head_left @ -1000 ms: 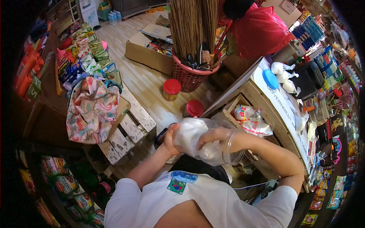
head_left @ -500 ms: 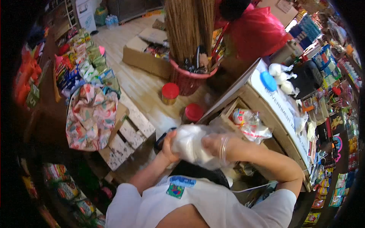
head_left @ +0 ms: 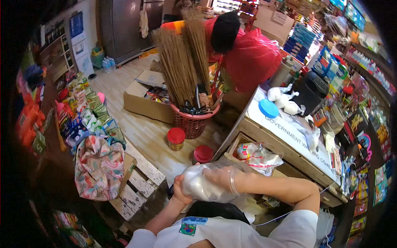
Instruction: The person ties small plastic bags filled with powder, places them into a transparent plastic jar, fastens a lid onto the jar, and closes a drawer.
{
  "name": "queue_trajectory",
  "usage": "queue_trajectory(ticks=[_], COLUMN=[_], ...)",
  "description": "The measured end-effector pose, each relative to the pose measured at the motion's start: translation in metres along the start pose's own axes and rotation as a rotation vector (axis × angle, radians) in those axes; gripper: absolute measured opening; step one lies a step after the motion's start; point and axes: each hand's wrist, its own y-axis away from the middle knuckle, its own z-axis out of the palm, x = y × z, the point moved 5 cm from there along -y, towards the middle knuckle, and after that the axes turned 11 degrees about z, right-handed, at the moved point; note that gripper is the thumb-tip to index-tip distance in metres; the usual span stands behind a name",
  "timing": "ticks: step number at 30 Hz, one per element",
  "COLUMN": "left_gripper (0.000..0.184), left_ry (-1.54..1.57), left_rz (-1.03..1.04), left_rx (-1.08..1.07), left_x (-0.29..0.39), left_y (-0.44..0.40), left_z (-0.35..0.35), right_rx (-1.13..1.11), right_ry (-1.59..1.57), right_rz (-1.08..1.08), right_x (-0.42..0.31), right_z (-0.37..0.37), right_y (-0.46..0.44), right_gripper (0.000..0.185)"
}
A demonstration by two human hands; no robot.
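Clear plastic jar (head_left: 237, 182) lies on its side in front of my body, with white plastic-wrapped contents (head_left: 196, 182) inside. My left hand (head_left: 180, 189) is wrapped round the jar's closed end. My right hand (head_left: 219, 177) reaches through the jar's mouth and is among the white contents; its fingertips are hidden. A blue round lid (head_left: 269, 108) rests on the counter (head_left: 258, 120), beside several knotted white plastic bags (head_left: 285, 101). Just beyond the jar, a red-lidded tub (head_left: 202, 154) stands low down.
A drawer (head_left: 235, 149) with plastic packs stands open at the counter. Farther off are another red-lidded tub (head_left: 176, 138), a red basket of brooms (head_left: 194, 124), a cardboard box (head_left: 144, 108) and a person (head_left: 225, 33) by a red bag. A floral bag (head_left: 99, 167) sits left.
The view has tilted up, showing more of the room and of the other person. My right hand remains inside the jar, and my left hand still holds its end.
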Motion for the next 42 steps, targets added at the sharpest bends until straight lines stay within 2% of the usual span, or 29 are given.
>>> queue_trajectory(ticks=[2,5,6,9,11,12,14,15,16,17,19,22,23,25,29,32,35,38,41,42], left_gripper=[0.084,0.089,0.091,0.092,0.09,0.089,0.086,0.086,0.087,0.087,0.088,0.09,0.091,0.092,0.093,0.092,0.093,0.093,0.094,0.094], left_ry=[0.055,0.039,0.062,-0.021,-0.043,-0.065,-0.031,-0.024,-0.017,-0.01,-0.01,-0.019,-0.025,-0.029,-0.037,-0.032,-0.036,-0.039,-0.049,-0.052], left_rz=[0.002,-0.04,-0.093,-0.048,-0.009,0.008,0.016,0.014,0.015,0.018,-0.012,-0.017,-0.015,-0.035,-0.025,-0.019,-0.023,-0.033,-0.029,-0.028], left_rx=[0.018,0.024,-0.005,0.029,0.008,-0.001,-0.07,-0.043,-0.015,0.014,-0.037,-0.047,-0.039,-0.051,0.001,-0.009,-0.013,-0.003,-0.003,-0.001], left_x=[0.0,0.002,0.001,0.007,0.011,0.013,0.015,0.014,0.014,0.015,0.013,0.007,0.004,-0.003,-0.005,-0.004,-0.003,-0.003,-0.004,-0.004], left_y=[-0.001,-0.002,-0.001,-0.001,0.001,0.0,-0.003,-0.003,-0.002,-0.001,-0.002,-0.004,-0.004,-0.005,-0.005,-0.003,-0.004,-0.002,-0.002,-0.001], left_z=[0.002,-0.009,-0.003,0.008,0.012,0.014,0.014,0.012,0.01,0.009,0.015,0.02,0.02,0.019,0.01,0.012,0.012,0.013,0.016,0.015], right_rx=[-0.091,0.038,-0.009,-0.065,0.285,0.282,0.614,0.764,0.975,1.225,0.936,0.825,0.886,0.894,1.079,1.216,1.231,1.208,1.016,1.07], right_ry=[0.013,-0.059,0.028,-0.22,-0.442,-0.459,-0.457,-0.513,-0.376,0.052,0.158,-0.039,-0.121,-0.204,-0.294,-0.416,-0.618,-0.45,-0.572,-0.528], right_rz=[0.068,-0.126,-0.176,-0.177,-0.252,-0.033,0.234,0.472,0.732,0.798,1.385,1.518,1.456,1.369,1.227,1.117,1.044,1.007,0.927,0.934], right_x=[-0.003,0.003,-0.002,0.008,0.022,0.039,0.097,0.122,0.158,0.197,0.24,0.289,0.295,0.304,0.328,0.317,0.339,0.313,0.305,0.309], right_z=[-0.011,-0.021,-0.039,-0.068,-0.1,-0.109,-0.109,-0.112,-0.108,-0.099,-0.099,-0.067,-0.059,-0.046,-0.036,-0.042,-0.025,-0.037,-0.043,-0.039], right_y=[0.002,0.011,0.017,0.045,0.082,0.096,0.128,0.152,0.173,0.197,0.239,0.261,0.258,0.246,0.24,0.242,0.238,0.24,0.245,0.247], right_gripper=[0.043,0.045,0.042,0.037,0.033,0.035,0.034,0.036,0.036,0.042,0.057,0.07,0.075,0.077,0.078,0.079,0.08,0.078,0.077,0.07])
